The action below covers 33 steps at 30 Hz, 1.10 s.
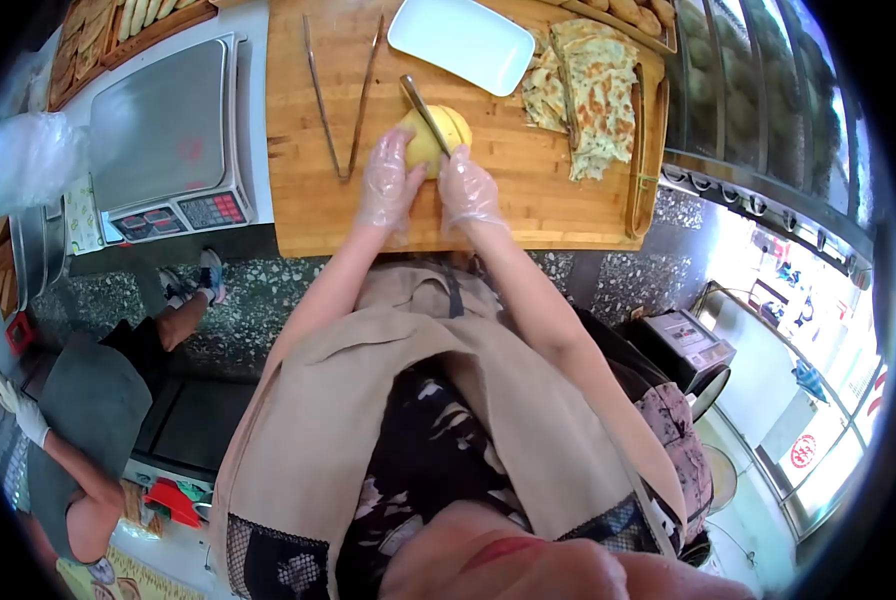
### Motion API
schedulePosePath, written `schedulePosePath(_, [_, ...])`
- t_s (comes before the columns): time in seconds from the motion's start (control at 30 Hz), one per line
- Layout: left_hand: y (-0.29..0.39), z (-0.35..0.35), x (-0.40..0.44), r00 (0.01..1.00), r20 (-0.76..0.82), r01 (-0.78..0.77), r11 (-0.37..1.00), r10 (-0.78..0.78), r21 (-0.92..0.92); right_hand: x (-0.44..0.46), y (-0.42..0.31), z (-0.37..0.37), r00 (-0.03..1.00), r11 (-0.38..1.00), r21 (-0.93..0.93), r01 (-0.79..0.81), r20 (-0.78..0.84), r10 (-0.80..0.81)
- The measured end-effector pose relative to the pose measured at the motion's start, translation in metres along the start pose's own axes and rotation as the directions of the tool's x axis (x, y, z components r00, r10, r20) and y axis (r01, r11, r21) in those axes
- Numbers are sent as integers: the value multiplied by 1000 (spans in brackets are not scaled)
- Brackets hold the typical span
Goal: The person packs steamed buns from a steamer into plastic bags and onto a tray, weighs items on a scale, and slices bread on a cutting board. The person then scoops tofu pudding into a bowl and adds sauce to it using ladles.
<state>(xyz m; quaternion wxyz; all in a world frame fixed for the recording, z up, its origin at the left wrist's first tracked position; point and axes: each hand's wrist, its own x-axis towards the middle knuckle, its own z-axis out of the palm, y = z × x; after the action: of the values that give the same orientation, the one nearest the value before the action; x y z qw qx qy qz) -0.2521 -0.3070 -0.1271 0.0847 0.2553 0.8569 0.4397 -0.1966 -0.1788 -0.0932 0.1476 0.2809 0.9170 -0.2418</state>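
Observation:
On the wooden board (528,215) lies a round yellow food piece (424,150), with cut lines showing on its right side. My left hand (390,180), in a clear plastic glove, rests against its left side with the fingers curved round it. A knife (425,112) lies slanted across the top of the piece. My right hand (467,186), gloved too, is closed on the knife's near end, at the right of the piece. Metal tongs (344,172) lie spread to the left, and a white rectangular tray (460,45) is beyond the piece.
Browned flatbread (600,90) lies at the board's right, beside a wooden tray (648,150). A scale (163,130) stands at left, near a plastic bag (28,155). A glass-fronted case (758,90) is at right. Another person (93,400) is at lower left.

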Motion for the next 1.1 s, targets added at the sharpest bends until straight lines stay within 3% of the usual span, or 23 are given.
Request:
schedulePosePath(0.13, [1, -7, 3, 1000, -8, -22, 1000, 22, 17, -15, 11, -18, 995, 995, 47, 86, -60, -83])
schedulePosePath(0.2, [0, -8, -2, 993, -46, 97, 979, -107, -177, -48, -4, -42, 993, 997, -15, 74, -94, -75])
schedulePosePath(0.23, [-3, -6, -5, 994, -39, 92, 980, -100, -179, -60, -7, -47, 993, 998, -13, 65, -99, -66])
schedulePosePath(0.3, [-9, -2, -8, 968, -15, 225, 896, -250, -382, -73, -10, -52, 999, 997, -54, 48, -9, -49])
schedulePosePath(0.43, [-20, 4, -8, 983, -52, 157, 956, -175, -247, -64, -16, -47, 990, 994, -60, -87, 102, 93])
schedulePosePath(0.53, [-25, 5, -10, 984, -21, 171, 963, -179, -206, -32, -9, -14, 992, 999, -9, -31, 118, 32])
schedulePosePath(0.6, [-24, 7, -10, 987, -16, 157, 976, -161, -149, -11, -12, 14, 1000, 999, 48, 12, 8, -12])
schedulePosePath(0.73, [-25, 7, -13, 989, -26, 140, 986, -143, -86, -13, -9, 3, 996, 995, 43, 86, -24, -85])
schedulePosePath(0.8, [-31, 6, -12, 986, 20, 162, 944, -163, -288, -31, -15, -13, 995, 994, 61, 86, -61, -82])
schedulePosePath(0.83, [-32, 7, -14, 987, 23, 160, 945, -161, -284, -46, -19, -20, 995, 994, 73, 77, -73, -72])
schedulePosePath(0.9, [-34, 13, -14, 921, 52, 319, 673, -385, -668, -68, -30, -39, 999, 999, 33, 24, -22, -24])
schedulePosePath(1.1, [-34, 19, -14, 935, -34, 263, 755, -353, -601, -66, -25, -38, 993, 999, -24, -38, 115, 40])
